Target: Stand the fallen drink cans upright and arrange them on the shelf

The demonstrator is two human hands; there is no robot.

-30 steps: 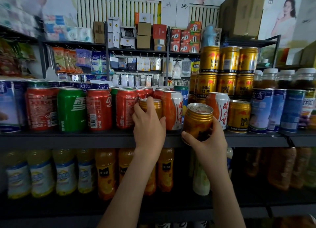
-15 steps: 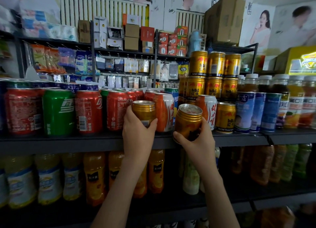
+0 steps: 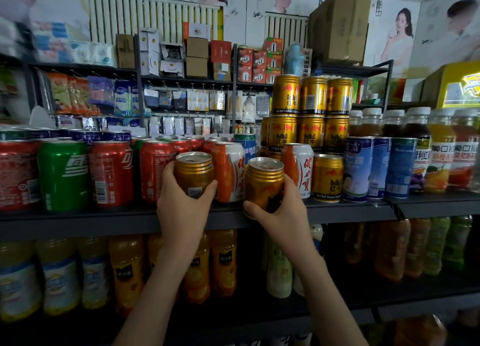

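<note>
My left hand (image 3: pixel 181 210) grips a gold can (image 3: pixel 193 173) upright, in front of the red cola cans (image 3: pixel 155 171) and an orange-and-white can (image 3: pixel 230 171). My right hand (image 3: pixel 283 213) holds a second gold can (image 3: pixel 263 182) upright at the front edge of the dark shelf (image 3: pixel 78 219), just left of another orange-and-white can (image 3: pixel 298 167). Both held cans show their silver tops. A stack of gold cans (image 3: pixel 310 117) stands behind to the right, with a single gold can (image 3: pixel 327 178) in front of it.
Red and green soda cans (image 3: pixel 63 175) fill the shelf's left part. Blue-and-white cans (image 3: pixel 368 167) and capped bottles (image 3: pixel 441 151) stand to the right. Orange juice bottles (image 3: pixel 124 273) line the lower shelf. Boxes and hanging packets fill the racks behind.
Both hands have drawn their gold cans slightly toward me and upward. The left can has come out from between the red and orange cans. The view has shifted to the right.
</note>
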